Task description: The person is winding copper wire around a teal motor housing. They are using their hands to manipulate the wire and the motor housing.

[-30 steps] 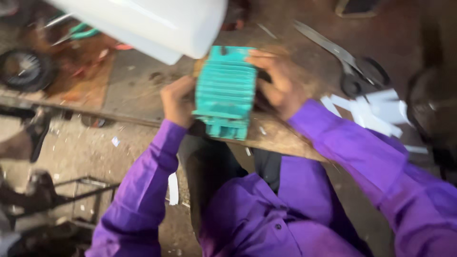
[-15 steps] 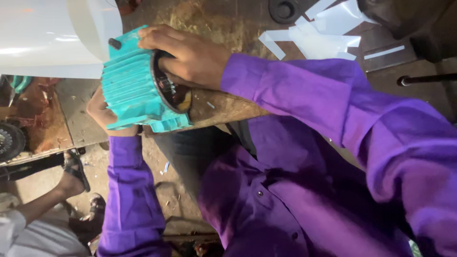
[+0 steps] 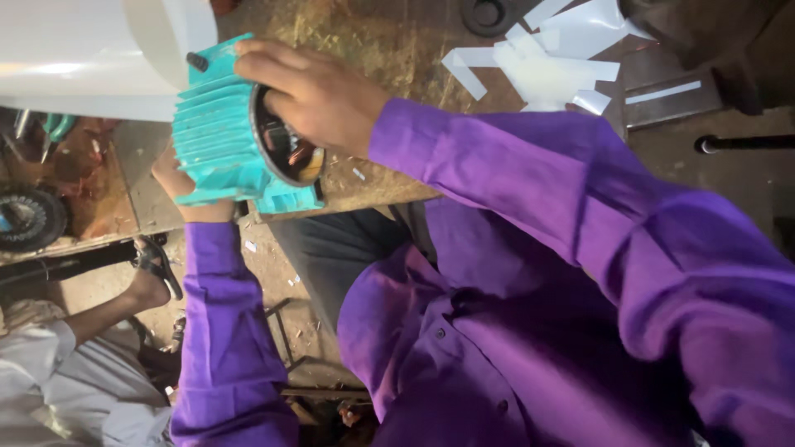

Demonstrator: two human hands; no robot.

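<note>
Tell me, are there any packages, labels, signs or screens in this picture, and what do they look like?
None that I can make out.
Nearest things: white paper strips, cut and blank, lying on the wooden workbench at the top.
The teal finned motor housing, held between left hand and right hand, shows no label.

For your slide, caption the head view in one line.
Both hands grip a ribbed teal motor housing on a worn workbench.

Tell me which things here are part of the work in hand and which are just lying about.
In hand:
teal finned motor housing
right hand on its open end
left hand under it

Lying about:
white paper strips
white container
black ring
wheel
</note>
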